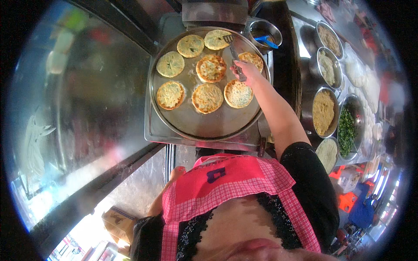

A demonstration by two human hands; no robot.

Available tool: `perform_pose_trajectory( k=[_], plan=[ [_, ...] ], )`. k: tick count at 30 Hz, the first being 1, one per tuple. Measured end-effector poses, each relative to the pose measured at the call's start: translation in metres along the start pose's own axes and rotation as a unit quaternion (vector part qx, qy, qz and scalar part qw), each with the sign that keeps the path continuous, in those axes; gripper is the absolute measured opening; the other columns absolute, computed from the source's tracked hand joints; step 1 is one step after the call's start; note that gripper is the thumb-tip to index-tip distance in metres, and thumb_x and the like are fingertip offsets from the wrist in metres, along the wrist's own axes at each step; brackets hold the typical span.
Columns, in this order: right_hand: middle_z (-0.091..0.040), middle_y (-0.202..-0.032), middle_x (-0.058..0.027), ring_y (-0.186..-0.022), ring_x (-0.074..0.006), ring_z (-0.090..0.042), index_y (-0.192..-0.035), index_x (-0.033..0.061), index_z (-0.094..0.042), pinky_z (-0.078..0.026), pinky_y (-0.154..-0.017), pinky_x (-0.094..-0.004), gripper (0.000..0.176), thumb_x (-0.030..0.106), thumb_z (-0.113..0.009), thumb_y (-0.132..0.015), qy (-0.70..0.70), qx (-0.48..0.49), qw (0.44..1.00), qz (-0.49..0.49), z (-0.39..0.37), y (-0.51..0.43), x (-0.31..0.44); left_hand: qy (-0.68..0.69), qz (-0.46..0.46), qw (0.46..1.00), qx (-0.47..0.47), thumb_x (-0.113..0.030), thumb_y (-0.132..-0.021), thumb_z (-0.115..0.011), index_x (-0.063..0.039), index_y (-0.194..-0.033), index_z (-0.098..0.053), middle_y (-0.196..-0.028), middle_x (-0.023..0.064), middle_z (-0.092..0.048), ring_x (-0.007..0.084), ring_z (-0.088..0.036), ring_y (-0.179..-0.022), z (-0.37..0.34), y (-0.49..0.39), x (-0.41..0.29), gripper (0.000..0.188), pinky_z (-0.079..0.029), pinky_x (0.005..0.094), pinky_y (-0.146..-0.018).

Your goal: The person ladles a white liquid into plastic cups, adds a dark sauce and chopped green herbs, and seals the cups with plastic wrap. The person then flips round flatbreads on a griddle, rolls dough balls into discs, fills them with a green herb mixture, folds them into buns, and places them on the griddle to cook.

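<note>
My right hand (247,72) grips the handle of a slotted metal turner (233,52). The turner's head lies over the right edge of a pale flatbread (215,39) at the far side of a large round griddle (202,129). Several other filled flatbreads lie on the griddle: two pale ones at the left, a well-browned one (211,68) in the middle, and browned ones nearer me and at the right. One browned flatbread (250,61) is partly hidden by my hand. My left hand (178,172) hangs low beside the pink apron (225,179), mostly hidden; its fingers cannot be made out.
A metal pot (277,32) with a blue-handled utensil stands beyond the griddle's right side. Farther right, metal bowls hold a yellowish filling (323,112), chopped greens (346,130) and other mixtures, beside pale dough (370,88). A reflective panel (88,75) stands at the left.
</note>
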State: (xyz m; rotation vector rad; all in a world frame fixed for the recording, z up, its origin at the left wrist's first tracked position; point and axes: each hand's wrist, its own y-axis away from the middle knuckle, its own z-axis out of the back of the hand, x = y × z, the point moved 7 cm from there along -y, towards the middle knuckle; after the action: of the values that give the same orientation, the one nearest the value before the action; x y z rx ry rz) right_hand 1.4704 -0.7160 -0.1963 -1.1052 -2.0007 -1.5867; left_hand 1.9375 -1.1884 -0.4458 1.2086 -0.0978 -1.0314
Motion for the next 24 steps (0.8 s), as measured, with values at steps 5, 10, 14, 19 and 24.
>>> perform_pose_trajectory(
  k=[5,10,14,19,24],
  plan=[
    [-0.067,-0.088,-0.0145,-0.075,-0.0292,-0.065,-0.127,0.0082,-0.056,-0.051,-0.065,-0.0393,0.036,0.018,-0.058,-0.093,0.593,-0.155,0.73,0.302,0.008,0.043,0.05,0.0,-0.043,0.999,-0.011,-0.041,-0.087,-0.065,-0.012,-0.109,-0.07,-0.098,0.0085,-0.073,0.0218,-0.07,-0.092,0.005,-0.004,-0.011,0.037,-0.053,0.0335,-0.081],
    [-0.063,-0.106,-0.0135,-0.089,-0.0317,-0.065,-0.143,0.0142,-0.04,-0.052,-0.074,-0.045,0.058,0.023,-0.059,-0.09,0.786,-0.107,0.548,0.266,0.006,0.049,0.052,-0.032,-0.006,0.999,-0.007,-0.043,-0.085,-0.067,-0.013,-0.108,-0.07,-0.098,0.0087,-0.073,0.0214,-0.07,-0.091,0.005,-0.015,0.005,0.038,-0.053,0.0339,-0.08],
    [-0.064,-0.102,-0.0154,-0.087,-0.0311,-0.065,-0.142,0.0132,-0.041,-0.052,-0.072,-0.0441,0.057,0.024,-0.06,-0.09,0.783,-0.114,0.552,0.265,-0.001,0.044,0.046,0.008,-0.018,1.0,0.021,-0.043,-0.085,-0.066,-0.014,-0.109,-0.071,-0.098,0.0094,-0.073,0.0225,-0.069,-0.091,0.006,-0.02,0.007,0.038,-0.053,0.0355,-0.08],
    [-0.069,-0.096,-0.0137,-0.078,-0.0235,-0.068,-0.137,0.0054,-0.042,-0.053,-0.067,-0.0381,0.053,0.026,-0.06,-0.092,0.619,0.014,0.762,0.189,-0.001,0.03,0.023,-0.02,-0.025,0.999,0.005,-0.041,-0.084,-0.066,-0.014,-0.109,-0.071,-0.099,0.0109,-0.072,0.0233,-0.069,-0.092,0.009,-0.02,-0.001,0.037,-0.053,0.0364,-0.081],
    [-0.069,-0.089,-0.0139,-0.066,-0.0169,-0.064,-0.118,0.0011,-0.053,-0.044,-0.048,-0.0281,0.035,0.027,-0.058,-0.095,0.222,0.123,0.964,-0.073,-0.018,-0.001,0.004,0.016,0.013,1.0,0.013,-0.043,-0.084,-0.066,-0.014,-0.109,-0.071,-0.103,0.0105,-0.072,0.0239,-0.069,-0.097,0.003,-0.016,0.004,0.039,-0.053,0.0362,-0.083]
  ],
)
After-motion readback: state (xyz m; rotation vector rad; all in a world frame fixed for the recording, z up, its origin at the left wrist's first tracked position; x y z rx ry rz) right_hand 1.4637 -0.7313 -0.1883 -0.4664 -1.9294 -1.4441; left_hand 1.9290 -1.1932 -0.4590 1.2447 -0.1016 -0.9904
